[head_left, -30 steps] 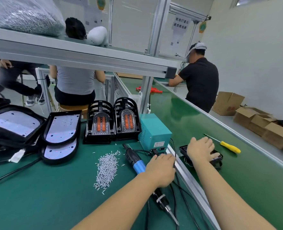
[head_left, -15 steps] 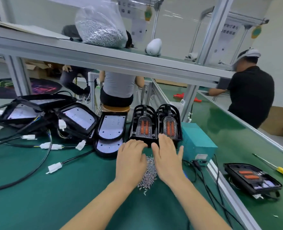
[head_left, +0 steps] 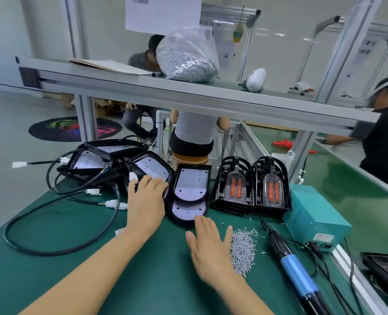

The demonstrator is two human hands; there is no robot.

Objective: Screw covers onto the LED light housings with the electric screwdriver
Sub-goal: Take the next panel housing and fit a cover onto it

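Step in hand, as I read it: fetching the next housing; no screwing under way.

Left hand [head_left: 145, 201] reaches forward, fingers laid over the near edge of a housing [head_left: 153, 169] in the tangled heap at the back left. Whether it grips or only rests there, I cannot tell. Right hand [head_left: 209, 248] is spread flat, fingers straight, holding nothing, fingertips just at the near rim of the lower housing [head_left: 188, 211] of a stack of two. The two hands are apart.

Screwdriver [head_left: 295, 269] lies unheld on the mat [head_left: 52, 280], right of the right hand, blue grip toward me. Loose screws [head_left: 243, 253] sit in a pile between that hand and the driver. Two stacks of covers [head_left: 251, 189] stand upright behind the screws, orange strips facing out.

Next move, my judgement: pull one housing to the clear mat in front, seat a cover on it, then take a screw and the driver.

In the way: black cables [head_left: 58, 244] with white plugs trail from the heap and loop across the mat; a dragged housing is likely to snag. The screw pile is close to the right hand and could scatter.

Around: teal box [head_left: 313, 217] right of the covers, bag of screws [head_left: 187, 57] on the shelf above, other people at work beyond.
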